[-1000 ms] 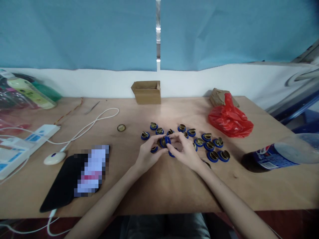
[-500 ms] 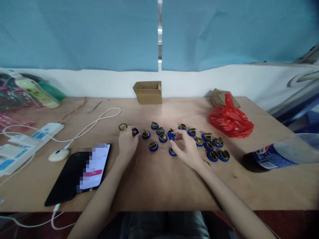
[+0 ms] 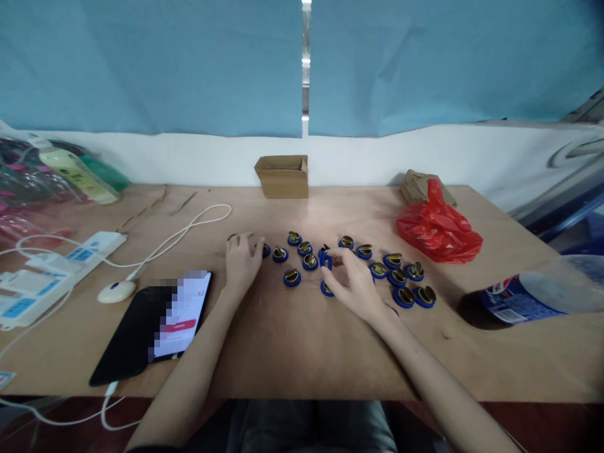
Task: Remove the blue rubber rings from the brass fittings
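Over on the left, a white power strip point(image 3: 94, 251) feeds its cables along the table, and a phone point(image 3: 184, 321) lies beside it, near the left forearm, probably so its lit screen can be glanced at. Next comes the left hand point(image 3: 244, 259), fingers bent down over a gold disc point(image 3: 231, 237) that shows only as a sliver; whether it has been gripped I cannot tell from here. Just beside the thumb sits a blue-rimmed piece point(image 3: 267, 250). Then, between the hands, more blue-and-gold pieces point(image 3: 291, 277) lie spaced out, handles up, which seems to keep each one easy to pick up. Behind them a cardboard box point(image 3: 284, 181) stands by the wall. The right hand point(image 3: 346, 274) pinches a blue ring point(image 3: 325, 260) between thumb and fingers, raised a little, seemingly held ready while the other hand is busy. Past it are more pieces, a red bag point(image 3: 438, 231) and a drink bottle point(image 3: 514, 299), apparently parked clear of the elbow

A second ago both hands met in the middle around one piece, and the disc lay uncovered; now the left has gone across to it, and the piece by its thumb is new there, while the right has hardly moved
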### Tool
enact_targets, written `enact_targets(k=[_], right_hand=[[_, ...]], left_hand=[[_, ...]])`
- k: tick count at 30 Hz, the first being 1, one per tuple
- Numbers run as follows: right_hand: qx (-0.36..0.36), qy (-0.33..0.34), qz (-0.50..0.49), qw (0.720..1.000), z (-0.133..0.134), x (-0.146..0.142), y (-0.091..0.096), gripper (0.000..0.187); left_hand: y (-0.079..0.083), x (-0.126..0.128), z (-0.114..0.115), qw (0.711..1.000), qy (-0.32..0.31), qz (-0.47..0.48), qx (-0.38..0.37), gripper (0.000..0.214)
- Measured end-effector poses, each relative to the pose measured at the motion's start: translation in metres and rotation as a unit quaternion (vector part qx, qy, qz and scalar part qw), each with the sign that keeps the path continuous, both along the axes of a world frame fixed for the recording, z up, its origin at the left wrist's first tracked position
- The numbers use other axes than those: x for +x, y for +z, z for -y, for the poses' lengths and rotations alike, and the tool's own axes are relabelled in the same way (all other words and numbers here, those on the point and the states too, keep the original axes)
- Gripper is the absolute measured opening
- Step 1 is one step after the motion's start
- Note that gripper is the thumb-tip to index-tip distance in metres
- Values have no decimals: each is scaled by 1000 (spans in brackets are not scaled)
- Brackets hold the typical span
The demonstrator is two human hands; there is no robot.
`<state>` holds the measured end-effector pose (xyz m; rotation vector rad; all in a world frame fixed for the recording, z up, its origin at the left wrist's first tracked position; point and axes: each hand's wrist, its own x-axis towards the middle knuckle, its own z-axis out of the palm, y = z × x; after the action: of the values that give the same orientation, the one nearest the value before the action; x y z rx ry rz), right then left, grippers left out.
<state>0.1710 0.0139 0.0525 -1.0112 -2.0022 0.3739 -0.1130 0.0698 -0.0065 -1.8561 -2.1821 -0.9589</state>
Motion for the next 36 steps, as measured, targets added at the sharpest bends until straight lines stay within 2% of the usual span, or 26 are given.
enact_targets(k=[3,7,10,15,17,18,20,22,25,27,29,32,36], right_hand=[[1,2,6,1000,0,-1,-1,22],[-7,9,17,1000,1,-1,-3,22],[-4,12,20,1000,0,-1,-4,22],[-17,10,13,1000,-1,0,-3,22],[-39,7,-10,999,0,-2,-4,21],[-58,8,-32,998,0,-3,-5,20],[-109,13,-93,990,1,-6,-7,22],[-163,29,-158,974,0,-9,-10,26],[-216,60,-215,950,-3,-11,-13,36],[-231,74,-228,943,-5,-11,-13,40],[-233,84,-233,941,-7,-10,-13,41],[-218,90,-222,946,-8,-10,-14,39],[-215,81,-213,950,-7,-12,-17,36]], left_hand=[[0,-13,-7,998,49,-18,22,39],[-7,-24,-12,997,56,-9,-55,38],[-11,-26,-12,994,77,25,-72,30],[-8,-21,-13,994,85,45,-55,22],[-3,-14,-13,995,70,69,-15,28],[0,-9,-11,992,50,107,36,33],[7,7,-5,966,-24,223,128,44],[14,29,5,928,-89,322,166,49],[25,65,27,876,-172,423,153,44],[30,87,41,835,-254,473,120,39],[32,103,52,801,-309,504,91,32],[28,115,60,782,-322,530,65,29],[21,114,59,776,-327,537,44,35]])
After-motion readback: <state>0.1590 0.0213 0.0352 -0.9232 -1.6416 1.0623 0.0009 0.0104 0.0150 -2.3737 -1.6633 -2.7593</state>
